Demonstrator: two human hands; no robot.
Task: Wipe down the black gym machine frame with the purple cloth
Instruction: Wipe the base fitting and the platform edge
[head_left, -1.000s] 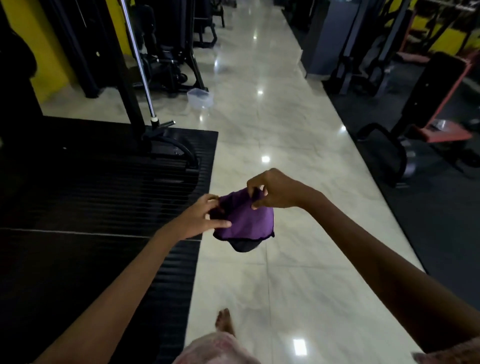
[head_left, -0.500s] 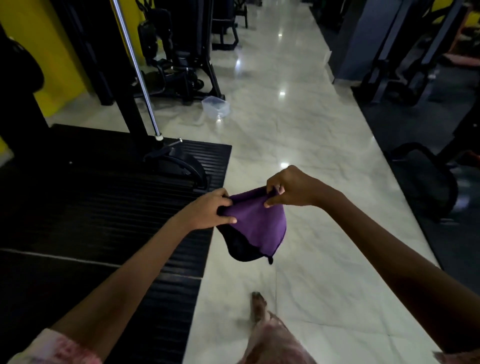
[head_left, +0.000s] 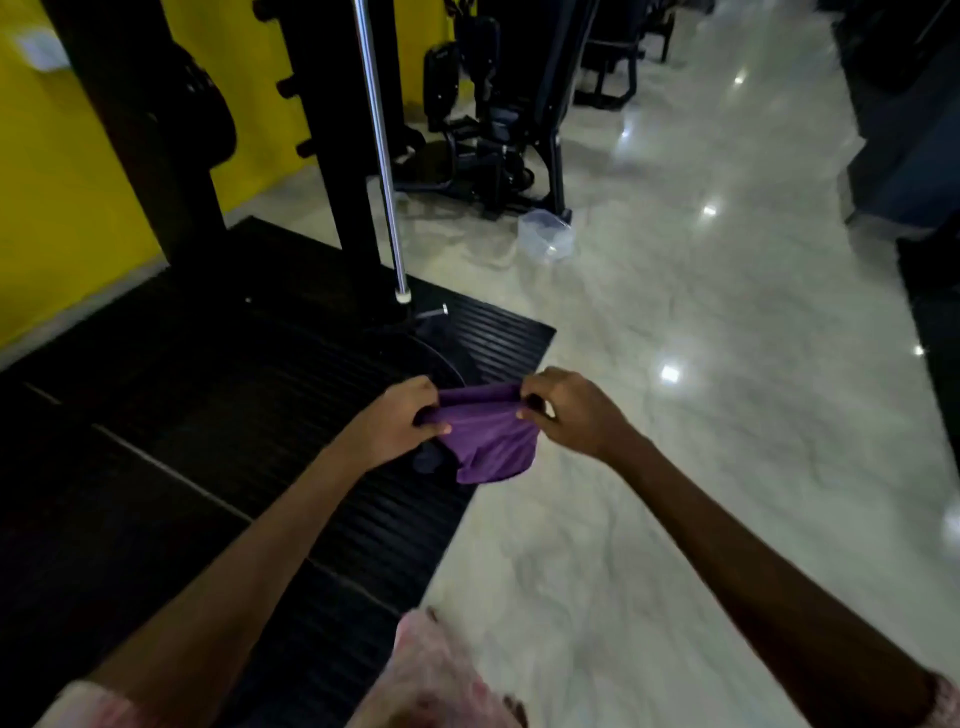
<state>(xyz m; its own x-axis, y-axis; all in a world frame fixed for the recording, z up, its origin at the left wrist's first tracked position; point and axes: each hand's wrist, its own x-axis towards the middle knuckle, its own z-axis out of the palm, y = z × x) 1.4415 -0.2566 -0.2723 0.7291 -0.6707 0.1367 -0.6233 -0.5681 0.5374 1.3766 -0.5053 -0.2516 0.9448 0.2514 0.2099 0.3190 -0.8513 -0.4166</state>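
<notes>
Both hands, left and right, kept a pinching grip on the purple cloth, stretched between them above the ribbed black mat, near the black machine frame.

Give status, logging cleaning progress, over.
Both hands, left and right, pinch purple cloth. Black frame untouched. Nothing blocking.

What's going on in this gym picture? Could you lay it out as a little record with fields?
place: gym aisle with a glossy pale floor
left hand: pinches one end of the purple cloth
right hand: pinches the other end
cloth: stretched between the hands, in the air
black gym machine frame: ahead, untouched
chrome rod: beside the frame
clear plastic tub: on the floor
</notes>
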